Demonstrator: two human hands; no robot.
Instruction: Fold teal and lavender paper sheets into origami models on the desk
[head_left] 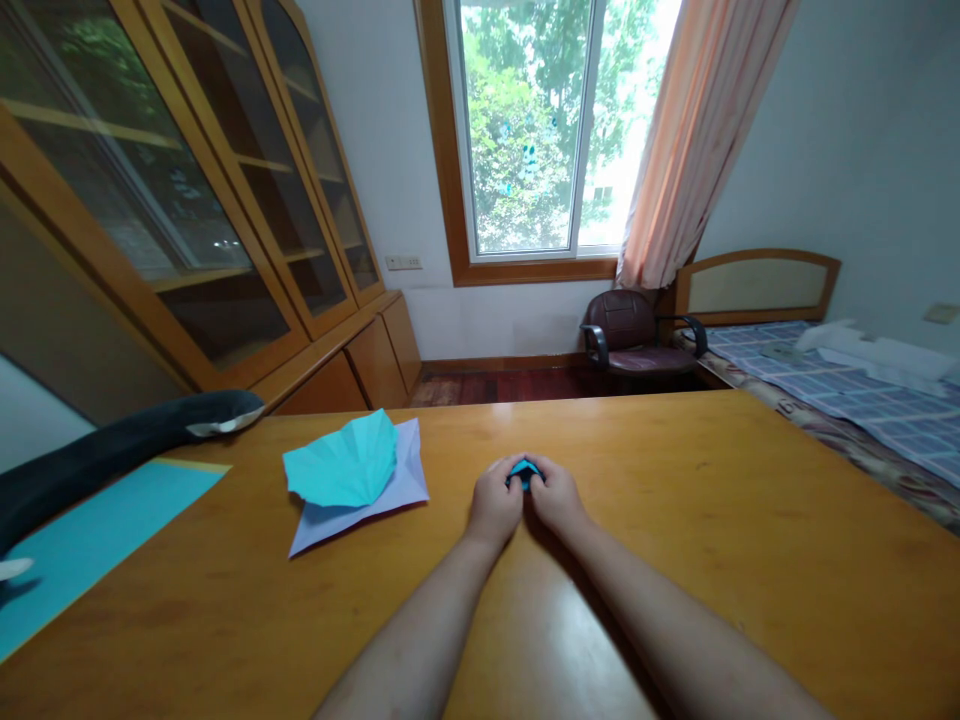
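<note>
Between my two hands, over the middle of the wooden table (675,470), is a small piece of folded blue paper (525,468). Its upper edge and a dark hollow show between the thumbs; the rest is hidden by the fingers. My left hand (495,498) is closed on its left side, and my right hand (556,496) is closed on its right side. To the left of the hands lies a creased turquoise paper (345,462) with a fan-like edge, on top of a lavender paper sheet (409,470).
At the table's left a dark, long curved object (135,425) lies over a flat turquoise sheet (127,530) with a yellow edge. Beyond the table stand a glass-door cabinet (300,290), a dark red armchair (637,335) and a bed (847,370).
</note>
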